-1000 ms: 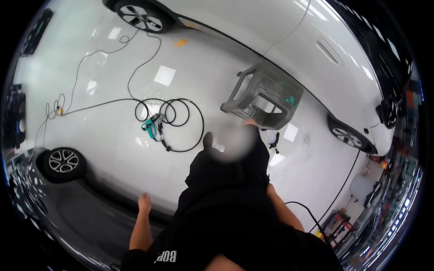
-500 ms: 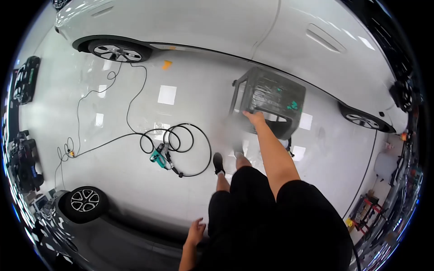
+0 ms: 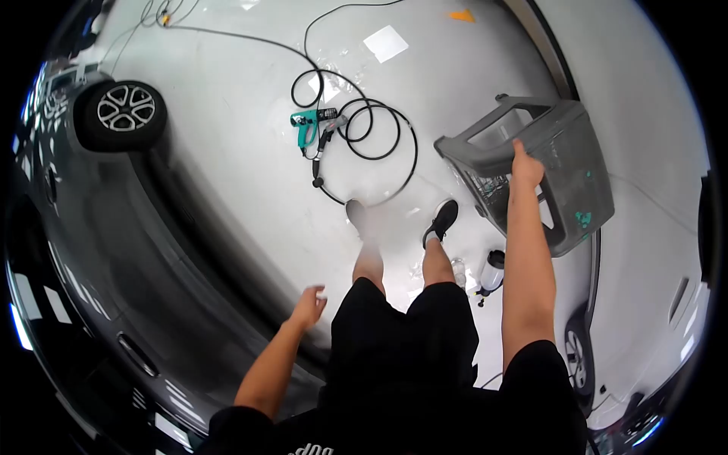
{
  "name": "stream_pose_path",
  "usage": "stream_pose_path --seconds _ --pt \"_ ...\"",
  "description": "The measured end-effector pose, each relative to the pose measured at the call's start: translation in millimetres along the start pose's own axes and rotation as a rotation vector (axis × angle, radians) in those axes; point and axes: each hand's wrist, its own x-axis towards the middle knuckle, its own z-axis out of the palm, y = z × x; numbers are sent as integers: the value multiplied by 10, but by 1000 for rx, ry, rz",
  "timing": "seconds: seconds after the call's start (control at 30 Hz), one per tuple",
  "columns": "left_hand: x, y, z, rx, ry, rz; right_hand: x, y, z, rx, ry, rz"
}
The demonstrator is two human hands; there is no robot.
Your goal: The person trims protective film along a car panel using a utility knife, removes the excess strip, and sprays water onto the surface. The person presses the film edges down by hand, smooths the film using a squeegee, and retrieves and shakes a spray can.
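Observation:
My right hand [image 3: 528,165] is closed on the edge of a grey plastic step stool [image 3: 578,152], which is tilted beside the light car. Green specks mark the stool's top. My left hand [image 3: 309,305] hangs at my side near the dark car, its fingers apart and nothing in it. On the floor ahead of my feet lies a teal heat gun [image 3: 305,125], next to a grey and black nozzle tool [image 3: 326,140] on a coiled black hose [image 3: 415,155].
A dark grey car [image 3: 98,227] with a spoked wheel [image 3: 127,108] stands on the left, a light car [image 3: 644,265] on the right. A spray bottle [image 3: 493,271] is near my right foot. An orange piece [image 3: 462,15] lies on the floor.
My view has turned, and the stool now appears farther right, still in my right hand and more tilted. My feet have stepped apart. The left hand stays empty.

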Motion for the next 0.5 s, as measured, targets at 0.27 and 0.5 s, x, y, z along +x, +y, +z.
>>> stream_pose_path --seconds 0.27,0.5 --pt "4271 -1823 592 294 114 54 -183 277 340 288 -51 -84" --pt "6584 -2585 956 195 342 -288 946 633 -515 189 -76 -299"
